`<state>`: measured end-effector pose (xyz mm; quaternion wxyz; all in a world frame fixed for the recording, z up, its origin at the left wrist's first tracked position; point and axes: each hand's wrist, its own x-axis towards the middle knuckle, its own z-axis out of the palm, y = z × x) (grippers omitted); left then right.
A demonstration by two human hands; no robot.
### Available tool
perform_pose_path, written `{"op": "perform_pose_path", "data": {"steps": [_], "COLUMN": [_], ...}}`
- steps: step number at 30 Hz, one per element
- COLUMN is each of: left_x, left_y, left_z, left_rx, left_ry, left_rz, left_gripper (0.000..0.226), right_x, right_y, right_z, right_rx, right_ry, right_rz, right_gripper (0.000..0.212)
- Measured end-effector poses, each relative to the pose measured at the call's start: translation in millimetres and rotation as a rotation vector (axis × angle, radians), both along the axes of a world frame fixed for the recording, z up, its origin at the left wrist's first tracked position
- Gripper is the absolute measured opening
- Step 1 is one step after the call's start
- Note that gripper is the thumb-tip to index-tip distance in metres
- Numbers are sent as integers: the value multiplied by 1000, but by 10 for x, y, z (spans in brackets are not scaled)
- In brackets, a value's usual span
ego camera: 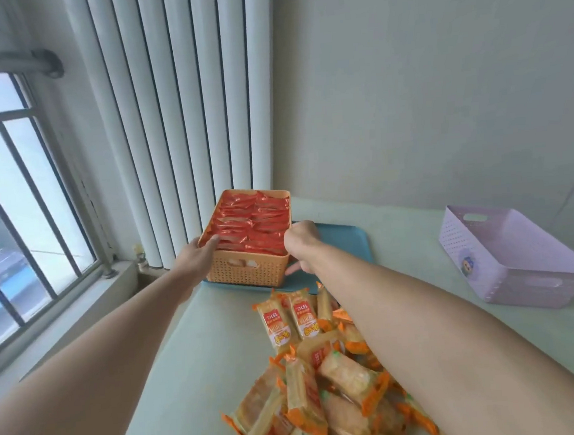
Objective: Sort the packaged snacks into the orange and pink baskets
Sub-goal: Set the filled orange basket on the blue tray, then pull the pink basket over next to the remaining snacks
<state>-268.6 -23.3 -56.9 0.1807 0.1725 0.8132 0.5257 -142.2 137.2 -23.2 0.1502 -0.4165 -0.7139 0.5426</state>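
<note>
Left hand (200, 250) grips the orange basket's (247, 272) left rim, fingers curled over the edge. Basket sits on a teal tray (346, 243), filled with red snack packets (251, 223). Right hand (301, 238) clasps the right rim. Orange-wrapped snacks (326, 379) lie heaped nearer on the table (199, 344). Pink basket (509, 261) stands tilted, far right.

Single head-worn wide-angle view, forward and down over a table (218, 325), close above both outstretched arms.

Upside-down "151亿" shows on two yellow snack packets (277, 321).
</note>
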Motion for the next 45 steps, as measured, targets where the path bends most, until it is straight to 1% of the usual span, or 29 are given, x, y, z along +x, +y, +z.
{"op": "perform_pose_path", "data": {"steps": [3,5,7,10,11,12,13,15,16,17,18,20,22,24,25,27,29,30,32,33,35,37,39,42,43,45], "left_x": [-29,-35,-15,71,105,130,170,299,376,495,610,850,1103,1401,1551,1875,2186,2325,2590,2702,2943,3136,3336,3573,3626,3760], "left_y": [38,99,139,141,138,133,138,187,225,302,384,560,727,897,968,1099,1224,1282,1377,1416,1478,1505,1524,1533,1537,1534], "left_z": [-103,-147,-158,-108,-78,-62,-27,56,108,168,223,317,400,463,490,538,569,587,616,625,637,630,628,604,584,536], "left_rx": [-2,3,-13,-34,-28,-27,-33,-11,22,58,88,114,131,131,113,54,-10,-37,-73,-86,-117,-133,-132,-214,-264,-388], "left_ry": [15,12,10,19,30,67,142,335,410,452,473,500,512,508,511,524,556,570,586,586,590,613,669,792,814,802], "left_rz": [13,56,100,132,152,194,240,285,277,243,208,117,19,-86,-140,-262,-383,-433,-514,-549,-655,-744,-786,-858,-902,-1012], "left_gripper": [54,53,51,57,61,65,68,69,67,65,63,59,56,52,50,49,52,54,55,54,46,40,45,52,49,34], "right_x": [-18,-29,0,95,155,232,335,678,900,1194,1487,2025,2435,2774,2910,3148,3342,3421,3620,3724,4003,4254,4511,4732,4758,4800], "right_y": [-10,20,51,145,203,298,438,782,958,1150,1332,1594,1726,1754,1742,1682,1635,1613,1615,1619,1595,1585,1573,1505,1482,1440], "right_z": [-67,-65,-64,-56,-43,-20,9,51,57,59,40,-1,-39,-44,-38,4,38,60,87,104,130,151,188,286,307,328], "right_rx": [29,30,-20,-100,-42,114,334,756,890,974,999,930,825,800,820,833,786,764,731,723,711,719,727,752,768,795], "right_ry": [-32,-35,-34,-17,-20,-39,-91,-311,-440,-558,-665,-809,-846,-872,-883,-891,-894,-885,-859,-831,-777,-738,-752,-836,-873,-941], "right_rz": [-3,26,85,211,228,219,187,59,-7,-90,-162,-262,-285,-240,-204,-135,-73,-46,7,55,147,216,272,391,431,480], "right_gripper": [33,33,33,37,35,33,30,35,40,42,44,48,41,32,30,31,33,29,7,11,31,38,40,39,38,37]}}
